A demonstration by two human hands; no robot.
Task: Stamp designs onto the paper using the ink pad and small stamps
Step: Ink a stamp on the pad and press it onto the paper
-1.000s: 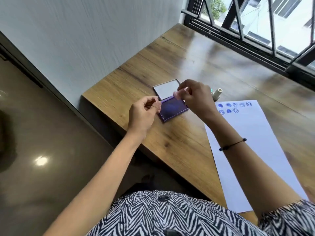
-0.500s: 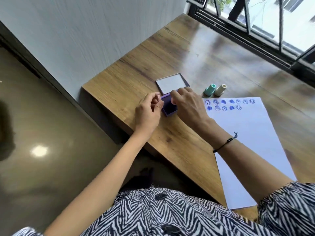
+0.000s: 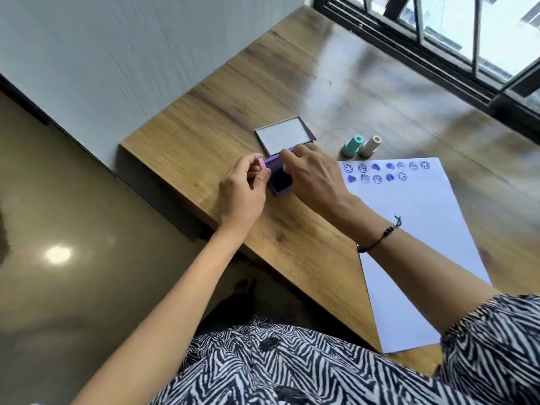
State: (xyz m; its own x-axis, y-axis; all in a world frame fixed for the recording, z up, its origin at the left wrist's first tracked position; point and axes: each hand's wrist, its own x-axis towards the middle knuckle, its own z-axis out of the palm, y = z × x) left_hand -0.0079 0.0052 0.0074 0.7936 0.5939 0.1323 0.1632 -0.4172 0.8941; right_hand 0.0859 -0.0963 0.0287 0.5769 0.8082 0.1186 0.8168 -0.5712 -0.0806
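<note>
The purple ink pad point(image 3: 280, 179) lies open near the table's left edge, its white-lined lid point(image 3: 285, 135) folded back. My right hand point(image 3: 314, 176) rests fingers-down on the pad's far right part, closed around a small stamp that the fingers hide. Just left of the pad, my left hand point(image 3: 244, 188) pinches a small pink piece point(image 3: 259, 163). The white paper point(image 3: 423, 229) lies to the right, with two rows of blue prints point(image 3: 388, 172) along its top edge.
A green stamp point(image 3: 353, 145) and a cream stamp point(image 3: 370, 145) stand side by side just above the paper's top left corner. The wooden table point(image 3: 306, 83) runs to a barred window point(image 3: 438, 33) at the back. A wall borders its left side.
My right hand came down from above the pad with the pink stamp and now presses onto the ink. My left hand moved in close to the pad's left edge.
</note>
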